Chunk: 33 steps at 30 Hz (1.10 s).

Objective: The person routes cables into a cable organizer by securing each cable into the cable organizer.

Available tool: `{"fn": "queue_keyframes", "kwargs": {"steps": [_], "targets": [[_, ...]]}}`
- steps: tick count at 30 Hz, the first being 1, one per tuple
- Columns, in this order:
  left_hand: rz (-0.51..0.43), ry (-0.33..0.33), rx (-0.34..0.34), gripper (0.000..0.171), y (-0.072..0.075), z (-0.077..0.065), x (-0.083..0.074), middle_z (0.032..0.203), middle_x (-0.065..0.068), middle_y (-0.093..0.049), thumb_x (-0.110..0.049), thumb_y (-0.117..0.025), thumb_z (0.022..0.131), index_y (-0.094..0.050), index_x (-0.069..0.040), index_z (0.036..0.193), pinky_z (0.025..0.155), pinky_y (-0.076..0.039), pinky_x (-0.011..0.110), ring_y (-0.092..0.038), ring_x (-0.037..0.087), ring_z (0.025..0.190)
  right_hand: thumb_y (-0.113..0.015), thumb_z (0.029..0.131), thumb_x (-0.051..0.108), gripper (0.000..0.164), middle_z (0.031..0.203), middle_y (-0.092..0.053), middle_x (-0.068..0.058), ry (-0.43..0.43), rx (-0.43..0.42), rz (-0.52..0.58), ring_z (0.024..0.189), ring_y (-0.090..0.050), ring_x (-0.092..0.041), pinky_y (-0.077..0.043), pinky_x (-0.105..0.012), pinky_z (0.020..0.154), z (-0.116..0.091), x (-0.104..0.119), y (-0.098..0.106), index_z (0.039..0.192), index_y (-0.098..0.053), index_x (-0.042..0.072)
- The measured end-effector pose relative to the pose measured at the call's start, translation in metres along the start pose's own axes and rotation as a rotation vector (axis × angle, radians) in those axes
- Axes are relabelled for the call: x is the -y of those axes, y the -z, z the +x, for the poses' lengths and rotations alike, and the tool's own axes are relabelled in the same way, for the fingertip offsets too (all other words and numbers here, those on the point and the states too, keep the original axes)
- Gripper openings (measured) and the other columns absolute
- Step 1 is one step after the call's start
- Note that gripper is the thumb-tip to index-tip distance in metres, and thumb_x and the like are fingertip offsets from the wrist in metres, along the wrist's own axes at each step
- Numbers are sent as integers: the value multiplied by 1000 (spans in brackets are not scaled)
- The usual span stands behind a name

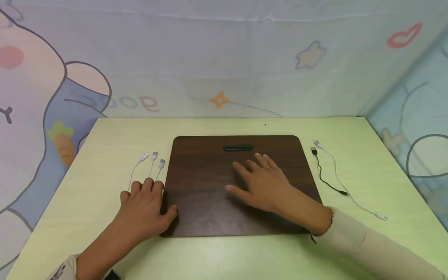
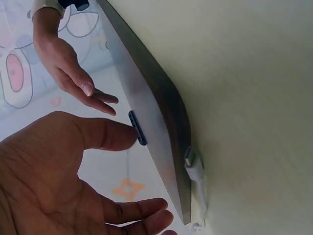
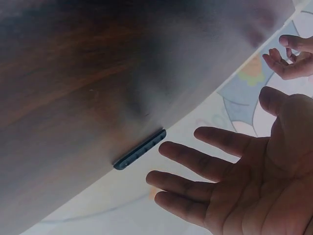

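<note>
A dark brown wooden board (image 1: 203, 175) lies on the table, with a small black slotted strip (image 1: 238, 147) near its far edge. Beside the board's left edge is my left hand (image 1: 145, 210), thumb spread over the board, fingers bent and holding nothing. Three white USB cables (image 1: 161, 163) lie just beyond those fingers, their near parts hidden by the hand. In the left wrist view a white cable plug (image 2: 194, 166) rests beside the board's edge. My right hand (image 1: 262, 186) hovers over the board with fingers spread, short of the strip (image 3: 140, 150), gripping nothing.
Right of the board lie a short black cable (image 1: 326, 179) and a longer white cable (image 1: 360, 205) that cross. The pale table (image 1: 224, 256) meets a printed cloth (image 1: 217, 58) at the back and sides.
</note>
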State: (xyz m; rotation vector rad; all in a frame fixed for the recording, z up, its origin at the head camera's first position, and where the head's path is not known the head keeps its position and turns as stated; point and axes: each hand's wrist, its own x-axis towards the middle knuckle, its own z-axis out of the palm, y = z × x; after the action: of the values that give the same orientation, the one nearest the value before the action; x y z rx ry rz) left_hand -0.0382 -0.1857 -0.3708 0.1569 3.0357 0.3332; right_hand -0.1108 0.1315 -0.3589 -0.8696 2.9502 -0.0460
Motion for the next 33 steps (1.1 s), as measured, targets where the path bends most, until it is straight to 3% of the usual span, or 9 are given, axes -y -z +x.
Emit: {"fn": "queue_keyframes", "kwargs": {"steps": [6, 10, 14, 26, 33], "targets": [[-7, 26, 24, 30, 0, -4, 5, 98, 7, -49, -33, -70, 96, -55, -7, 97, 78, -31, 49, -43, 34, 95, -51, 113, 70, 78, 157, -67, -22, 32, 15, -29, 161, -46, -56, -33, -64, 136, 6, 6, 1, 168, -54, 16], [-1, 33, 12, 26, -1, -8, 9, 97, 8, -49, -28, -70, 97, -54, -9, 92, 80, -32, 51, -44, 35, 95, -51, 114, 68, 76, 166, -58, -23, 60, 35, -26, 162, -45, -56, -34, -65, 135, 10, 11, 0, 169, -52, 16], [10, 34, 4, 25, -3, -10, 13, 97, 8, -49, -26, -71, 97, -54, -9, 90, 80, -35, 54, -46, 36, 96, -51, 115, 64, 72, 172, -51, -25, 90, 46, -22, 162, -45, -55, -36, -65, 135, 13, 15, -2, 169, -53, 16], [13, 49, -37, 26, -9, -12, 20, 87, 8, -49, -15, -64, 100, -50, -10, 78, 75, -36, 54, -47, 34, 86, -45, 119, 60, 66, 175, -49, -20, 135, 105, -77, 165, -42, -52, -32, -61, 138, 30, 31, -6, 169, -53, 19], [17, 84, 19, 33, -9, -14, 24, 90, 9, -51, -28, -71, 102, -53, -9, 81, 78, -38, 56, -49, 35, 90, -43, 119, 60, 63, 173, -52, -18, 182, 101, -161, 164, -46, -47, -35, -58, 137, 42, 47, -5, 169, -53, 22]]}}
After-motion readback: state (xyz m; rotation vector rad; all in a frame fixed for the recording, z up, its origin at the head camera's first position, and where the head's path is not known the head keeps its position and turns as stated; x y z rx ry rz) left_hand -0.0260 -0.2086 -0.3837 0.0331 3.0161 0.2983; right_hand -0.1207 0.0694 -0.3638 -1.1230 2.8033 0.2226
